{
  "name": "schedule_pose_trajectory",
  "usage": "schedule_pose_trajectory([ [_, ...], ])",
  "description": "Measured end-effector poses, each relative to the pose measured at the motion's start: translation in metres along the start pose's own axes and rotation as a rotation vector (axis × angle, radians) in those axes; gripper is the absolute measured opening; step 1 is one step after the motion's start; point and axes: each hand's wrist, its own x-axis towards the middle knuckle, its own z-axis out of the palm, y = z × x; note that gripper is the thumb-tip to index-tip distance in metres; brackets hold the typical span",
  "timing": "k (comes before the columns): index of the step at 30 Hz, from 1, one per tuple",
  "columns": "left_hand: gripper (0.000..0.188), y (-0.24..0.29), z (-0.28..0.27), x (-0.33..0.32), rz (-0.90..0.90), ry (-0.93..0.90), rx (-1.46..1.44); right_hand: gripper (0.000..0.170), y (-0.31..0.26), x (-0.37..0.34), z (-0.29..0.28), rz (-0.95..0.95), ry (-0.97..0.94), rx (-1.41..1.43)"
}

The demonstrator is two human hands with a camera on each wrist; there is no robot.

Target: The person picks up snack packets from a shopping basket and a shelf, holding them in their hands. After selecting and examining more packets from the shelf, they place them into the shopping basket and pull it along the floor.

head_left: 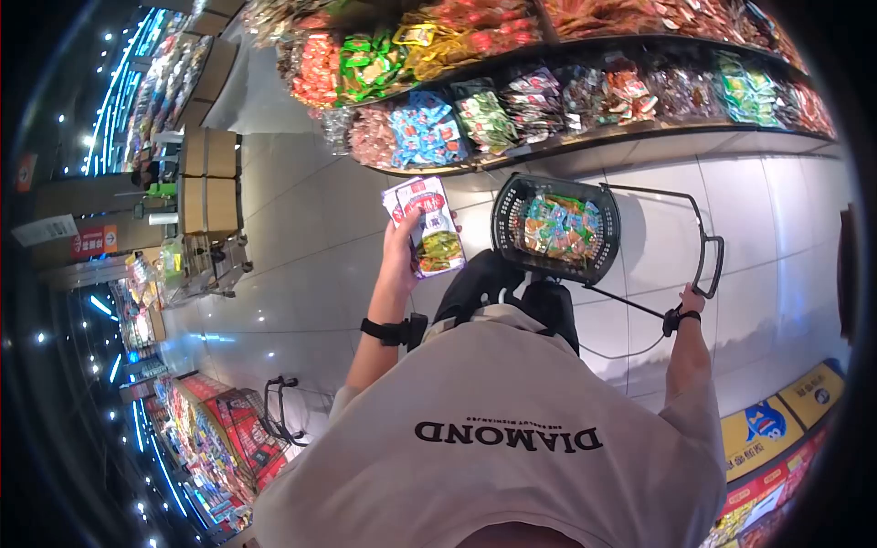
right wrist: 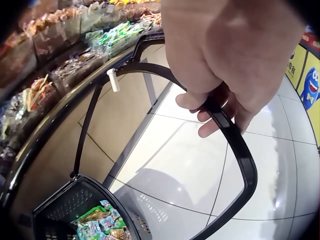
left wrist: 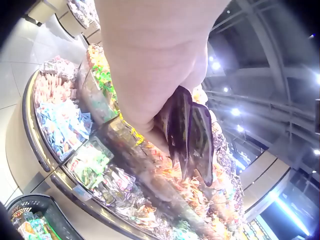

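Note:
My left hand (head_left: 399, 248) grips two flat snack packets (head_left: 437, 239), thumb across the front of the upper one. That one is white and purple, with a red label and a picture of green food. Edge-on, the purple packets (left wrist: 186, 137) stick out beyond the hand (left wrist: 150, 60) in the left wrist view. With curled fingers my right hand (right wrist: 225, 70) holds the long black handle (right wrist: 243, 157) of a shopping basket (right wrist: 75, 197). The basket (head_left: 605, 247) is at my feet, tilted, with several colourful snack packets (head_left: 559, 226) inside.
A curved display shelf (head_left: 585, 139) full of bagged snacks runs along the front. Pale tiled floor (head_left: 311, 215) surrounds me. Wooden-sided counters (head_left: 208, 183) stand to the left, a red display (head_left: 233, 420) behind left, and a yellow-panelled display (head_left: 763, 429) at the right rear.

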Motion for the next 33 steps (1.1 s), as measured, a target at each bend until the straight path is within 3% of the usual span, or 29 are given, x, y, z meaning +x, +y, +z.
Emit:
schedule_pose_trajectory([
  [3,0.04,-0.003,0.007,0.01,-0.022,0.01,0.0,0.035,-0.009,0.014,-0.021,0.008,0.064,-0.077],
  [5,0.037,-0.007,0.015,0.016,-0.011,0.041,0.009,0.034,0.017,0.061,-0.03,-0.012,0.082,-0.103],
  [6,0.036,-0.007,0.015,0.02,-0.026,0.042,0.016,0.027,-0.003,0.043,-0.036,-0.01,0.166,-0.158],
  [7,0.034,-0.009,0.016,0.023,-0.046,0.05,0.023,0.028,0.015,0.064,-0.037,-0.131,0.302,-0.236],
  [9,0.035,-0.011,0.025,0.029,-0.07,0.071,0.05,0.049,0.007,0.06,-0.048,0.037,0.136,0.078],
  [10,0.036,-0.013,0.028,0.032,-0.069,0.075,0.071,0.049,-0.001,0.041,-0.055,0.045,0.155,0.069],
  [12,0.037,-0.017,0.026,0.048,-0.064,0.061,0.096,0.078,-0.033,0.004,-0.049,-0.021,0.238,0.022],
  [15,0.037,-0.016,0.036,0.063,-0.111,0.021,0.073,0.092,-0.03,-0.027,-0.044,-0.049,0.369,-0.221],
  [17,0.035,-0.013,0.043,0.075,-0.12,-0.018,0.052,0.092,-0.032,-0.054,-0.031,0.066,0.433,-0.346],
  [18,0.034,-0.011,0.046,0.082,-0.133,-0.057,0.068,0.089,-0.051,-0.065,-0.031,0.205,0.172,-0.487],
  [19,0.033,-0.008,0.048,0.092,-0.143,-0.099,0.084,0.077,-0.037,-0.08,0.004,-0.025,0.352,-0.34],
  [20,0.032,-0.006,0.048,0.101,-0.144,-0.123,0.081,0.064,-0.055,-0.104,0.031,-0.126,0.299,-0.239],
  [21,0.032,-0.004,0.049,0.11,-0.159,-0.135,0.076,0.05,-0.07,-0.124,0.054,-0.323,0.041,-0.054],
  [22,0.033,0.0,0.05,0.118,-0.156,-0.166,0.068,0.037,-0.167,-0.203,0.063,-0.116,-0.406,0.325],
  [23,0.034,0.004,0.053,0.127,-0.15,-0.197,0.057,0.025,-0.217,-0.245,0.081,-0.216,-0.695,0.417],
  [24,0.033,0.01,0.056,0.135,-0.156,-0.192,0.045,0.021,-0.28,-0.297,0.092,-0.311,-0.856,0.29],
  [28,0.03,0.024,0.059,0.165,-0.217,-0.281,-0.013,0.022,-0.415,-0.4,0.149,-0.273,-1.067,0.358],
  [33,0.03,0.015,0.042,0.193,-0.198,-0.252,0.067,0.018,-0.442,-0.403,0.221,-0.342,-1.068,0.211],
])
